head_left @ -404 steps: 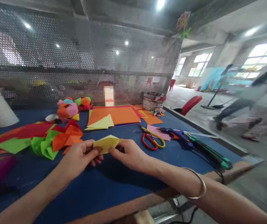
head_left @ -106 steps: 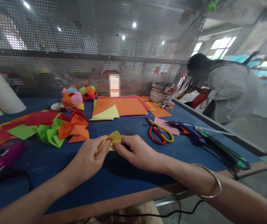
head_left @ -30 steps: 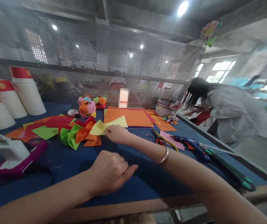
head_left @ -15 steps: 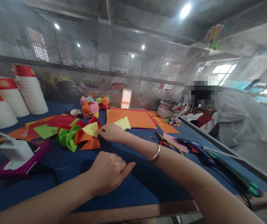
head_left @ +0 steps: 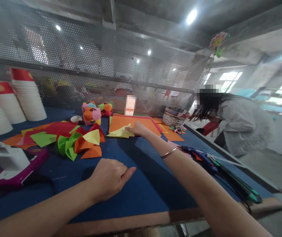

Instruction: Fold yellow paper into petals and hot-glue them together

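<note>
- The left hand (head_left: 111,180) is curling its fingers into a loose fist, thumb sticking out, above the near part of the desk (head_left: 146,197)
- A folded yellow piece (head_left: 92,137) is lying on folded orange pieces (head_left: 92,152), beside green ones (head_left: 67,145)
- The right hand (head_left: 139,129) is touching yellow sheets (head_left: 118,133) that are overlapping orange sheets (head_left: 117,120); whether its fingers are pinching one, I cannot tell
- Paper balls (head_left: 91,115) are sitting farther back
</note>
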Demonstrator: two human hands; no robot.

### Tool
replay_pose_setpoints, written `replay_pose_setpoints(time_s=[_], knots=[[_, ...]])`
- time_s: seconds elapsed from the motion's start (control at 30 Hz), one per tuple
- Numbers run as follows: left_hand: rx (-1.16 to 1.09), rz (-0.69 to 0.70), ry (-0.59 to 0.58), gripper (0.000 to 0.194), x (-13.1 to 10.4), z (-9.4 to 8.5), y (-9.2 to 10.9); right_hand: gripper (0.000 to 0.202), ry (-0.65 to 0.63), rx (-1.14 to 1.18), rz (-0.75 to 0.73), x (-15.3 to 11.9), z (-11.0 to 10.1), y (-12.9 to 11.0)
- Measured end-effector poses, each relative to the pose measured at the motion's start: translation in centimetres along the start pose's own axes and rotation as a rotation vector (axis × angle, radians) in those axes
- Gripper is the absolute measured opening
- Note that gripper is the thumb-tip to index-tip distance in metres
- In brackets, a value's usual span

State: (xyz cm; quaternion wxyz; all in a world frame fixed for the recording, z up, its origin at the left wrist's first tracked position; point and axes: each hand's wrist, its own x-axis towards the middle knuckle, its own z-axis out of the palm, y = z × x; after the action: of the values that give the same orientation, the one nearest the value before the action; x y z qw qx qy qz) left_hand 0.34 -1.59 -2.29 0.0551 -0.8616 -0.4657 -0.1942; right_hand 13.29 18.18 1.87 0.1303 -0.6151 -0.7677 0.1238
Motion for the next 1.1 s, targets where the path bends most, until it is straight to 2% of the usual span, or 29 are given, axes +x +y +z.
replay_pose_setpoints(time_s=[0.23,0.5,0.6,0.8,0.93,1.0,1.1], knots=[[-0.002,-0.005,0.034,0.058,0.3,-0.1,-0.2,0.034,0.043,0.125,-0.025,-0.2,1.6,0.2],[-0.056,-0.082,0.028,0.057,0.4,-0.5,-0.3,0.046,0.099,0.149,-0.13,-1.0,0.6,0.9],[-0.079,-0.136,0.013,0.056,0.6,-0.7,-0.5,0.039,0.064,0.094,-0.12,-2.0,0.5,1.6],[-0.164,-0.275,-0.017,0.052,1.2,-1.1,-1.0,0.042,-0.039,0.041,-0.113,-3.0,1.1,2.5],[-0.2,-0.35,-0.017,0.049,1.5,-1.5,-1.3,0.025,-0.043,0.059,-0.156,-3.5,1.1,2.1],[-0.236,-0.401,0.026,0.044,1.6,-1.6,-1.7,0.018,-0.01,0.084,-0.184,-4.2,0.6,1.7],[-0.547,-0.557,0.196,0.031,2.0,-1.7,-2.7,0.017,0.077,0.14,-0.242,-6.4,-0.5,1.1]])
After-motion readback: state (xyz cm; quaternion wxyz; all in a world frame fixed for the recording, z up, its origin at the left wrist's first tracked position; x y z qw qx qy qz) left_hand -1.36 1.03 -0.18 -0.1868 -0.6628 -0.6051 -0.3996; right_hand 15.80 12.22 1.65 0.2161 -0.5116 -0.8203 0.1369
